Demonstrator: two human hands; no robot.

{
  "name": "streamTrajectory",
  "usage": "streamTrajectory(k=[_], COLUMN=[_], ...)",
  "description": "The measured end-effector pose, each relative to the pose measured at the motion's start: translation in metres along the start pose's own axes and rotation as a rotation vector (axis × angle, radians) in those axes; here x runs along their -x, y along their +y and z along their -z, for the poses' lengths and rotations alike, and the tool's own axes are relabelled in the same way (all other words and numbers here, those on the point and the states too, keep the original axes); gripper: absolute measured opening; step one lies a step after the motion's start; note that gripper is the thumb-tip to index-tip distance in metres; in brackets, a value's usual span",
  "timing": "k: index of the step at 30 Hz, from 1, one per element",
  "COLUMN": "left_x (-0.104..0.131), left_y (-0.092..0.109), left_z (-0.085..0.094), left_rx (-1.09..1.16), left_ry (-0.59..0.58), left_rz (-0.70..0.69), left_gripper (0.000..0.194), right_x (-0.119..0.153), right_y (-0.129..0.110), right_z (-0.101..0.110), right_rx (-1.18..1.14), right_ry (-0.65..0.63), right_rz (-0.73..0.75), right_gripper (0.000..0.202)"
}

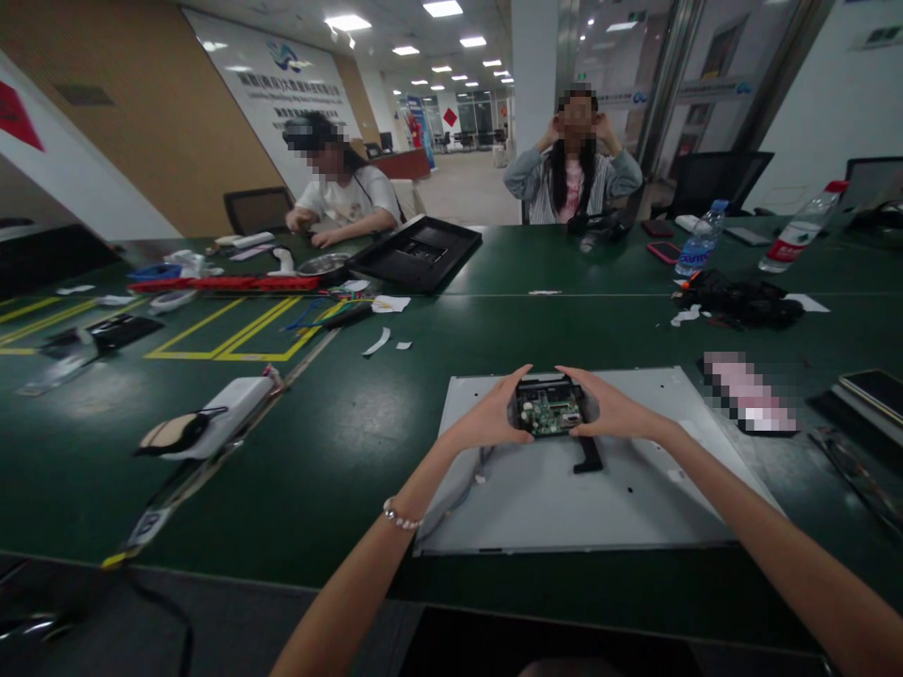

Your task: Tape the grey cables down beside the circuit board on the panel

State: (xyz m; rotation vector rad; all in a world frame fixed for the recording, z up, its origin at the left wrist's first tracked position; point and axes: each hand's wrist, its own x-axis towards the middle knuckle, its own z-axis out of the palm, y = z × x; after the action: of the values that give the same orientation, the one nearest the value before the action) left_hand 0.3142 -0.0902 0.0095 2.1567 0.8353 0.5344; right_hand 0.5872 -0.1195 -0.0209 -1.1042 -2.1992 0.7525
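Observation:
A green circuit board (548, 412) in a black housing rests over the middle of a flat grey metal panel (536, 508). My left hand (494, 414) curves around the board's left side, thumb at the near edge and fingers at the far edge. On the opposite side my right hand (612, 406) holds it the same way. From the housing a black bracket arm (588, 456) sticks out toward me. A thin cable (466, 489) trails over the panel below my left hand. The exact contact of the fingertips is partly hidden.
A phone (749, 393) lies right of the panel. Left on the green table (353, 423) is a white power strip (226, 414). Farther back are a black monitor shell (423, 254), a red strip (226, 282), and two bottles (702, 240). Two people sit across the table.

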Motion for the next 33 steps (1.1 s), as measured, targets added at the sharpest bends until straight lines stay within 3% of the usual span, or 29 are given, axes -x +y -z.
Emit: streamTrajectory(k=[13, 26, 33], left_x=[0.0, 0.007, 0.007], left_y=[0.023, 0.005, 0.002], left_z=[-0.03, -0.031, -0.03], left_rx=[0.045, 0.052, 0.034], left_ry=[-0.061, -0.167, -0.17], left_rz=[-0.065, -0.064, -0.062], left_gripper=[0.109, 0.116, 0.114], right_x=[0.051, 0.061, 0.063], right_y=[-0.002, 0.006, 0.004], right_z=[0.005, -0.007, -0.008], right_rx=[0.029, -0.006, 0.005], right_ry=[0.034, 0.054, 0.043], right_rz=[-0.03, -0.093, -0.114], right_gripper=[0.092, 0.089, 0.09])
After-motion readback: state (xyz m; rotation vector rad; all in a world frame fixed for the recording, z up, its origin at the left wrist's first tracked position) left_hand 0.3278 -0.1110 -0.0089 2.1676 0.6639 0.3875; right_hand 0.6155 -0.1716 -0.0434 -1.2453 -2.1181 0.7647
